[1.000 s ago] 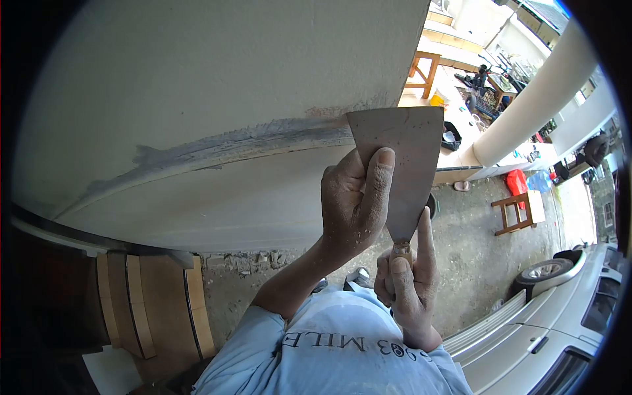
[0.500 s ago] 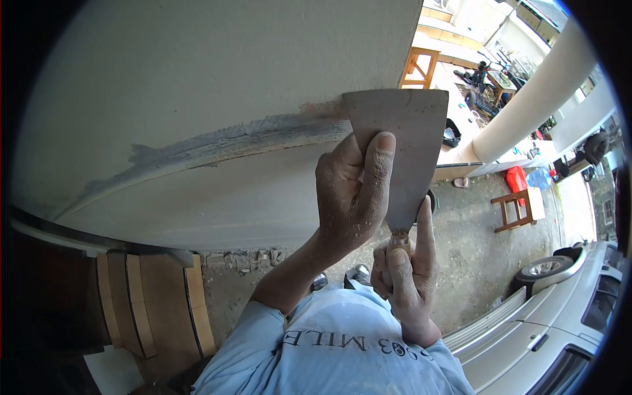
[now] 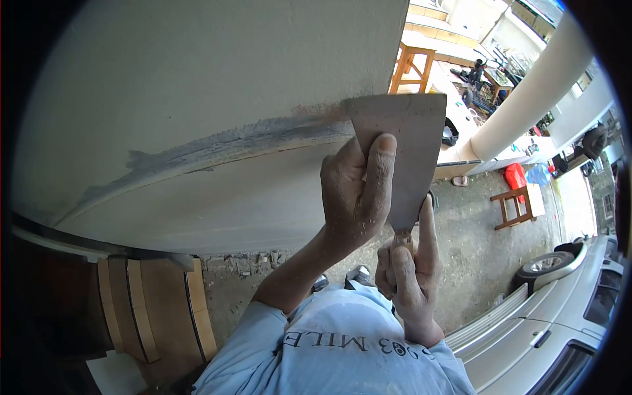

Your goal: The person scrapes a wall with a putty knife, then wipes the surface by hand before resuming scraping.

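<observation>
My scraper (image 3: 409, 178) has shifted slightly outward past the wall's edge (image 3: 395, 59). My right hand (image 3: 413, 283) closes round its handle (image 3: 404, 243); my left hand (image 3: 355, 194) pinches its blade (image 3: 415, 131), thumb on the face. Beyond that edge stand a wooden stool (image 3: 413, 50) and white pillar (image 3: 536, 85).

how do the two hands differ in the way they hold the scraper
The left hand is on the blade; the right hand is at the handle. The left hand's thumb lies on the blade's face, while the right hand's index finger points along its edge. Both are bare, dusty and on the same scraper.
</observation>
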Available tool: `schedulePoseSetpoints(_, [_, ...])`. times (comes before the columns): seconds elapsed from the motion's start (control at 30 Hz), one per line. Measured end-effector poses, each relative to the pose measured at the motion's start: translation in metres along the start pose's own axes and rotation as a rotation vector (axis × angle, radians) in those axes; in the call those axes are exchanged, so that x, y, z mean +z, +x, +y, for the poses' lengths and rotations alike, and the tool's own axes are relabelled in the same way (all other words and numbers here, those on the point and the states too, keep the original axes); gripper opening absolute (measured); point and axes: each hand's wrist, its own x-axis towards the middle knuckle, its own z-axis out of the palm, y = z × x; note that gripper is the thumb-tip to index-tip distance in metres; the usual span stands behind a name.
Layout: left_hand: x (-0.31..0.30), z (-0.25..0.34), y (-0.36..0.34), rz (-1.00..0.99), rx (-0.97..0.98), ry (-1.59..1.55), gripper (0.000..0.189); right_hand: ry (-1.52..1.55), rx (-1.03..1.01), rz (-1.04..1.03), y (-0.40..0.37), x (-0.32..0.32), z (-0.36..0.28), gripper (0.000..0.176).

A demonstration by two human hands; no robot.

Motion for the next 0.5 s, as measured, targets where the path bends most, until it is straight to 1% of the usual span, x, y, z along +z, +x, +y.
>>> schedulePoseSetpoints(0.03, [0.0,0.002,0.002,0.002,0.004,-0.028,0.021,0.011,-0.001,0.007,-0.002,0.001,0.001,0.054])
schedulePoseSetpoints(0.1, [-0.002,0.003,-0.003,-0.017,-0.023,0.016,0.021,0.032,-0.025,0.015,-0.001,0.003,0.004,0.054])
schedulePoseSetpoints(0.13, [-0.003,0.003,-0.005,-0.028,-0.034,0.038,0.021,-0.008,0.031,0.067,-0.005,0.004,-0.002,0.054])
schedulePoseSetpoints(0.23, [0.002,-0.006,-0.01,0.025,-0.023,0.042,0.021,-0.015,0.018,0.01,-0.007,-0.005,0.005,0.055])
schedulePoseSetpoints(0.27, [0.001,-0.006,-0.008,0.003,0.013,0.024,0.021,-0.017,0.008,0.012,-0.004,-0.004,0.004,0.054])
schedulePoseSetpoints(0.37, [0.003,0.004,0.001,0.02,-0.014,-0.022,0.021,-0.011,0.021,0.027,-0.001,0.0,-0.003,0.054])
schedulePoseSetpoints(0.43, [0.001,0.0,-0.007,-0.006,-0.025,0.015,0.021,0.007,0.051,0.042,-0.006,0.001,-0.005,0.054])
schedulePoseSetpoints(0.5, [0.001,-0.002,-0.008,-0.012,-0.015,0.044,0.021,0.007,0.028,0.034,-0.008,-0.003,0.0,0.054])
